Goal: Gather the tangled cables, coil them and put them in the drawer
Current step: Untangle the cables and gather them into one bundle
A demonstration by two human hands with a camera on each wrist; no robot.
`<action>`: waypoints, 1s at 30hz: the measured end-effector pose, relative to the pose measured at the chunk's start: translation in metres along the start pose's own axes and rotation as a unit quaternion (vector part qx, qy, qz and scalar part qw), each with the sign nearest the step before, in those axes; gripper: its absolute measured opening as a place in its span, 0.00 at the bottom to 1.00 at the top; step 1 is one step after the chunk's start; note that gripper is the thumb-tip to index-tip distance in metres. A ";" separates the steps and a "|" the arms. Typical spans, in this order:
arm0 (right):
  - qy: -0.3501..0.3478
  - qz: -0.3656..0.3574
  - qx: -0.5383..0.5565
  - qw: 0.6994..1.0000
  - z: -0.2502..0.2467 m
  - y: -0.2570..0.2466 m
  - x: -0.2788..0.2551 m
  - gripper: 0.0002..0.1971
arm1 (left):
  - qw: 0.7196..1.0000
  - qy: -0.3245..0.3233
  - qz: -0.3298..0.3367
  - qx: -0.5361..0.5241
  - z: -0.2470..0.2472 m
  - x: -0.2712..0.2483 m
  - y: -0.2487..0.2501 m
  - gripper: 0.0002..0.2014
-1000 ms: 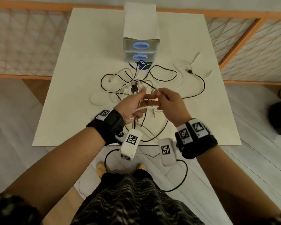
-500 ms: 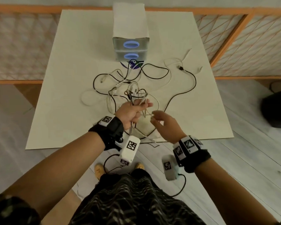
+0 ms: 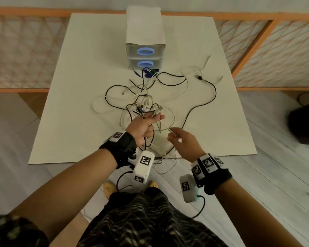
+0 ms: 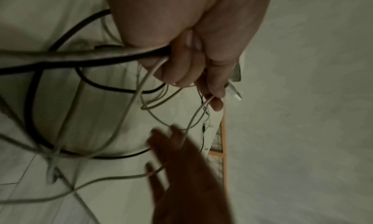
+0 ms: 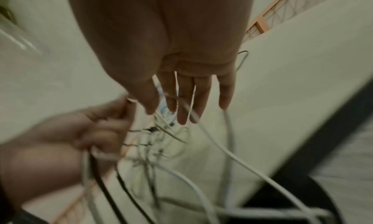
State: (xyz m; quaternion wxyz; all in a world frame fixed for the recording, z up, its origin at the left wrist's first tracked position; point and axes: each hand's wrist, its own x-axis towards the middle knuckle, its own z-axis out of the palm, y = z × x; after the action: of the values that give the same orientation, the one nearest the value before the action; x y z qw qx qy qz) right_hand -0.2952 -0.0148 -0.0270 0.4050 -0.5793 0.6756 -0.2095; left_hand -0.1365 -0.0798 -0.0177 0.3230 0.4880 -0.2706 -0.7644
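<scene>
The left hand (image 3: 143,126) is clenching a bundle of thin, round black and white cables (image 3: 150,106) above the worktop's (image 3: 78,86) near edge, loops trailing toward the boxy plastic drawer (image 3: 144,52) at the far edge. The right hand (image 3: 183,139) is hovering alongside, fingers (image 5: 182,103) spread.

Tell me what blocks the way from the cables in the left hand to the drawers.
Both drawers are shut, so neither can take cables yet. Between the left hand, which grips a bundle of cables, and the drawer unit, loose black and white cables sprawl over the mat. Nothing else stands there.
</scene>
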 end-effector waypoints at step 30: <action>-0.030 0.023 0.015 0.999 0.010 0.042 -0.043 0.11 | 0.983 0.017 0.012 -0.180 -0.013 0.014 0.027 0.08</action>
State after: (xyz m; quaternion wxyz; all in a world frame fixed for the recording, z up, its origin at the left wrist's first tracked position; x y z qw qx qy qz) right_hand -0.3127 0.0381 -0.0517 0.4384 -0.5635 0.6731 -0.1928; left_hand -0.1231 -0.1088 -0.0107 0.4194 0.4319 -0.1292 -0.7880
